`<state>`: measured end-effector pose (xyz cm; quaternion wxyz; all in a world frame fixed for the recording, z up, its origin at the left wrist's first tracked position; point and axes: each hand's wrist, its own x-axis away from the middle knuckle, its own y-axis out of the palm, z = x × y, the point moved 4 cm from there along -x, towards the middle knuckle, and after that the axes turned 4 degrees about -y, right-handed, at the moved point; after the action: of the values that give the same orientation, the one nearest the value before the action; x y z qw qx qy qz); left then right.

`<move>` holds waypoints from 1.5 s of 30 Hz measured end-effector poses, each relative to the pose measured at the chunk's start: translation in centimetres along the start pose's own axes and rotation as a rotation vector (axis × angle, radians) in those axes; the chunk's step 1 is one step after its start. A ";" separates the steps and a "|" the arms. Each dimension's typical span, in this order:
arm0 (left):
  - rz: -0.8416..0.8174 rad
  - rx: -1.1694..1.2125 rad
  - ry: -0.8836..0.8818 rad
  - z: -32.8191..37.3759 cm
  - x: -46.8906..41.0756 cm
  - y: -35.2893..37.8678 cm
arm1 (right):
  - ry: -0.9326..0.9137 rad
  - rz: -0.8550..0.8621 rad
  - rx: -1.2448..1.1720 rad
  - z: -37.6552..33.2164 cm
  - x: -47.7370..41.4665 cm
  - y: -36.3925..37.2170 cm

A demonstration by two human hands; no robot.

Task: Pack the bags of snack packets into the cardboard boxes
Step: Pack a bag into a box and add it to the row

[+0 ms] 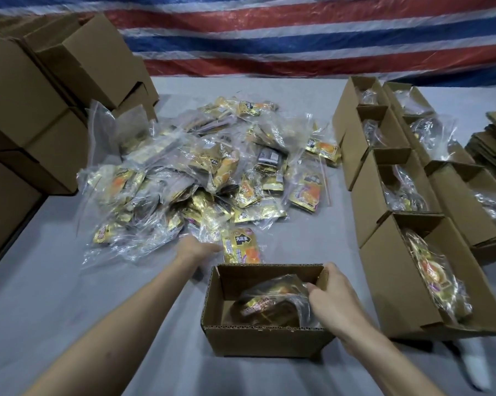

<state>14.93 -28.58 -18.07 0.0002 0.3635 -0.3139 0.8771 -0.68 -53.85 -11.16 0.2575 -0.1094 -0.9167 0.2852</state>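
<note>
Right hand (331,300) is down at the open box (258,335) in front, thumb hooked over the far right corner of the rim and fingers curled inside against the bag in the box (269,305), pinching its clear plastic. That grip looks made to do two jobs: steady the carton and tuck the bag down flat below the rim.

Left hand (196,248) is out ahead at the near edge of the pile of bags (189,170), fingers reaching onto the nearest bag (241,248), the one with gold packets lying just beyond the box's far wall. The fingertips are lost behind the plastic and blurred, so whether it has a hold I cannot tell. My read: it is lining up the next bag while the right hand finishes seating this one.

Only the head view here, so the rest comes from it too. Along the right side stand the filled boxes (395,192) in two rows, flaps open, a bag in each, parked close so a finished carton only slides a short way. On the left sits a stack of closed cartons (41,104); far right, a heap of flat cardboard (495,141). All rests on the grey table (69,281), striped tarpaulin (298,38) behind.

Plenty of bags left in that pile.
</note>
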 end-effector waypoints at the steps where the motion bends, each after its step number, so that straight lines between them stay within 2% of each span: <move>1: -0.034 0.004 -0.017 0.1 0.2 0.3 | 0.001 -0.006 0.002 -0.1 0.0 0.0; 4: -0.145 0.025 -0.007 1.1 1.0 0.4 | 0.009 -0.014 -0.005 -0.1 -0.1 0.1; 9: -0.324 0.270 0.126 4.4 4.0 -1.8 | 0.010 -0.017 -0.037 0.1 0.2 0.0; 11: -0.373 0.283 0.195 5.9 5.9 -3.1 | 0.017 -0.025 -0.063 0.1 0.3 0.0; 15: -0.309 0.245 0.408 8.7 10.4 -6.6 | 0.038 -0.039 -0.118 -0.1 0.3 -0.1; 18: -0.221 0.391 0.523 10.5 14.5 -9.7 | 0.066 -0.048 -0.151 -0.3 0.5 -0.2; 20: -0.237 0.456 0.581 11.3 17.4 -11.1 | 0.069 -0.073 -0.153 -0.5 0.6 -0.2; 23: -0.306 0.419 0.679 11.9 21.4 -11.7 | 0.069 -0.110 -0.141 -0.7 0.7 -0.3; 30: -0.479 0.073 0.787 10.3 23.8 -7.5 | 0.087 -0.265 -0.284 -0.8 1.2 -1.0; 31: -0.464 -0.045 0.813 9.7 23.2 -6.3 | 0.126 -0.296 -0.340 -0.8 1.5 -1.0; 33: -0.352 -0.455 0.884 8.1 21.6 -3.8 | 0.202 -0.357 -0.428 -0.7 2.1 -1.1; 35: -0.273 -0.855 0.844 5.6 19.7 -1.2 | 0.241 -0.420 -0.434 -0.5 2.3 -1.1; 36: -0.264 -0.964 0.785 4.4 19.0 -0.2 | 0.258 -0.446 -0.423 -0.3 2.3 -0.9; 38: -0.236 -1.035 0.693 3.0 18.0 1.1 | 0.269 -0.472 -0.389 -0.3 2.4 -0.7; 41: -0.172 -1.129 0.670 2.8 17.3 2.3 | 0.279 -0.455 -0.345 -0.2 2.1 -0.3; 45: -0.265 -1.133 0.520 3.1 17.0 3.7 | 0.342 -0.422 -0.374 -0.3 1.9 -0.3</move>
<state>3.57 -37.15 -7.60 0.3769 0.1180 -0.6715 0.6270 -2.15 -53.31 -10.02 0.4365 -0.0086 -0.8992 0.0298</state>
